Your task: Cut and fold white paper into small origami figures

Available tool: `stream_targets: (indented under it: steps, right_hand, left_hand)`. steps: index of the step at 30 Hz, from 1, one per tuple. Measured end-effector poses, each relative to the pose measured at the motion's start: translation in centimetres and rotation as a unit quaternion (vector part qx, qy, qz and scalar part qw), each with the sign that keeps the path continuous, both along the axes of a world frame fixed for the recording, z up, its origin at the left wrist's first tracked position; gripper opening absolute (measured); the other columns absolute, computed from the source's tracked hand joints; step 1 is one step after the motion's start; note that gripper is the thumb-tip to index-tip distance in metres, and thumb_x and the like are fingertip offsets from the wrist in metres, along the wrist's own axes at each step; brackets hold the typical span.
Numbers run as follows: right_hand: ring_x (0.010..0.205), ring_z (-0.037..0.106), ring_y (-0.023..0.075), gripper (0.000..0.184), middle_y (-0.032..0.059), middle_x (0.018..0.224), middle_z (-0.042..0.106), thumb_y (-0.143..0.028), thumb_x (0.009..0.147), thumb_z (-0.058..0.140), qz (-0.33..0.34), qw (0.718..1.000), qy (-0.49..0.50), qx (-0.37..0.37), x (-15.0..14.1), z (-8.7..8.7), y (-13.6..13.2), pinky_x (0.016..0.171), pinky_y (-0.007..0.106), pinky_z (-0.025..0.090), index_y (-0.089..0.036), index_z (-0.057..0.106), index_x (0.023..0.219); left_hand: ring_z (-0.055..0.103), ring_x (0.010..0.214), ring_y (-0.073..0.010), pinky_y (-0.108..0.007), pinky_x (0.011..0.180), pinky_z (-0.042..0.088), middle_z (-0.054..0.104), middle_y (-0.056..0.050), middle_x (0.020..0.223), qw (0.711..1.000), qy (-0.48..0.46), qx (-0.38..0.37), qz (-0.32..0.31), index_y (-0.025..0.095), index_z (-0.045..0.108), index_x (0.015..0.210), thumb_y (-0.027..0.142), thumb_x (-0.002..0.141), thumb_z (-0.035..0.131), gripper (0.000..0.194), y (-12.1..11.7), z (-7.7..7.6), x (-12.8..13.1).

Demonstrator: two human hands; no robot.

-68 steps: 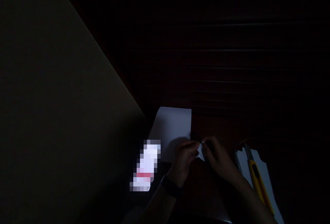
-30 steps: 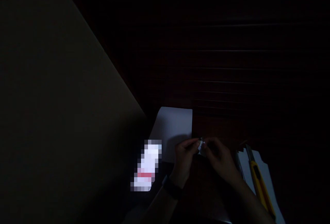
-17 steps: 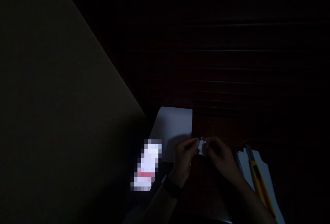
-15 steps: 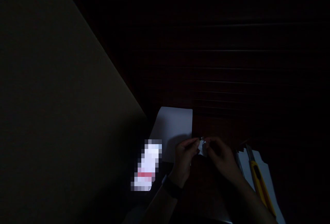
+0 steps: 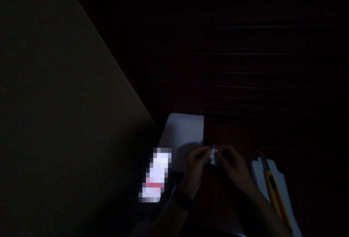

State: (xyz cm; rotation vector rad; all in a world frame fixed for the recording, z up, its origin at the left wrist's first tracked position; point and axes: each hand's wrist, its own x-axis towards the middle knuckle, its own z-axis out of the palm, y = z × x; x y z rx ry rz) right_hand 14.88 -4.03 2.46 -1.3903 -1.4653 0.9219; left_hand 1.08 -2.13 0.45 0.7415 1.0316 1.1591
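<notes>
1. We place the small piece of white paper [image 5: 213, 157] directly between the fingertips of the 2 hands: at the right of the left hand [image 5: 194, 167] and at the left of the right hand [image 5: 235, 168]. Neither is clearly nearer – both appear to touch it.
2. We read its longer direction as running roughly away from the body, leaning a little; the fingers cover too much for us to be sure.
3. The left thumb and fingers are pinched on its left side. The right ones are drawn narrow at its right edge, seemingly gripping too.
4. Beneath, we make out a dark tabletop [image 5: 218, 204]; we cannot tell how far above it the paper sits.
5. A white sheet [image 5: 185, 129] lies beyond the left hand, with a lit, pixelated screen [image 5: 156, 175] near its lower left.
6. Right of the right hand, a yellow cutter [image 5: 274, 193] rests along some white papers [image 5: 280, 178], blade pointing away.
7. The room is dim – a plain wall [image 5: 68, 95] slants along the left.
</notes>
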Motion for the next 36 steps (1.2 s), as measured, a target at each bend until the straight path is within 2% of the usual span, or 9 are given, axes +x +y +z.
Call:
stream_targets:
  steps: [11,14,20,27,36]
  right_hand:
    - [0.086,0.059,0.0193,0.016,0.004,0.095,0.063,-0.03,0.084,0.052,-0.016,1.0,0.001,0.004,-0.1,-0.3,0.0,0.076,0.03,0.045,-0.022,0.056,0.097]
    - [0.082,0.059,0.0191,0.015,0.004,0.089,0.063,-0.032,0.083,0.054,-0.041,0.999,0.006,-0.002,0.1,0.0,0.1,0.072,0.03,0.046,-0.021,0.057,0.093]
    - [0.078,0.059,0.0195,0.012,0.0042,0.083,0.064,-0.031,0.081,0.056,-0.044,0.999,-0.002,-0.004,0.6,-0.5,0.3,0.072,0.031,0.046,-0.02,0.058,0.085]
    - [0.077,0.061,0.0195,0.014,0.0031,0.081,0.067,-0.032,0.077,0.062,-0.037,0.995,0.067,-0.063,1.5,-1.0,0.5,0.067,0.028,0.046,-0.02,0.063,0.085]
    - [0.072,0.061,0.0198,0.016,0.0043,0.079,0.069,-0.031,0.075,0.062,-0.036,0.996,0.039,-0.075,1.8,-0.8,0.6,0.066,0.03,0.047,-0.019,0.067,0.083]
  left_hand:
    - [0.062,0.075,-0.0175,-0.027,0.067,0.049,0.07,-0.01,0.085,0.998,0.053,0.03,0.005,0.012,0.07,0.087,0.028,0.071,0.069,0.023,0.1,0.6,0.0]
    - [0.063,0.075,-0.0183,-0.028,0.068,0.049,0.07,-0.01,0.086,0.998,0.053,0.034,-0.008,0.012,0.07,0.089,0.03,0.072,0.068,0.025,0.1,0.7,0.1]
    - [0.065,0.076,-0.0212,-0.028,0.067,0.049,0.071,-0.01,0.085,0.992,0.108,0.05,-0.034,0.014,0.072,0.088,0.03,0.067,0.072,0.026,0.2,1.1,-0.1]
    - [0.065,0.077,-0.0219,-0.029,0.067,0.05,0.072,-0.009,0.086,0.986,0.14,0.077,-0.058,0.015,0.072,0.088,0.03,0.07,0.069,0.023,0.3,1.0,-0.2]
    - [0.066,0.081,-0.0236,-0.03,0.071,0.05,0.071,-0.01,0.088,0.984,0.145,0.087,-0.064,0.016,0.072,0.088,0.03,0.069,0.071,0.024,0.1,0.9,-0.3]
